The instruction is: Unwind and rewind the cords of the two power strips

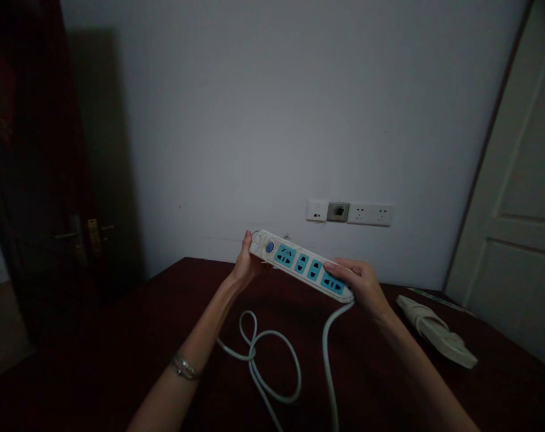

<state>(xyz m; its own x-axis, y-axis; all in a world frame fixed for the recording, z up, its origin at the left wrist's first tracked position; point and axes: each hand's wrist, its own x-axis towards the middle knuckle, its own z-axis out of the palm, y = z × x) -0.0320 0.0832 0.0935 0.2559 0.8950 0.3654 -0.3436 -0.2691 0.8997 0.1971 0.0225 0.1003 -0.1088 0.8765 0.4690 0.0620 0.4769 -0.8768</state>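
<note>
A white power strip with blue sockets and a blue button is held up above a dark red table. My left hand grips its far left end, fingers wrapped behind it. At the strip's right end my right hand is closed round it, thumb on top near the last socket. Its pale cable drops from the right end and loops on the table between my forearms.
A second pale power strip lies on the table at the right. Wall sockets sit on the grey wall behind. A dark wooden door stands at the left, a white door at the right.
</note>
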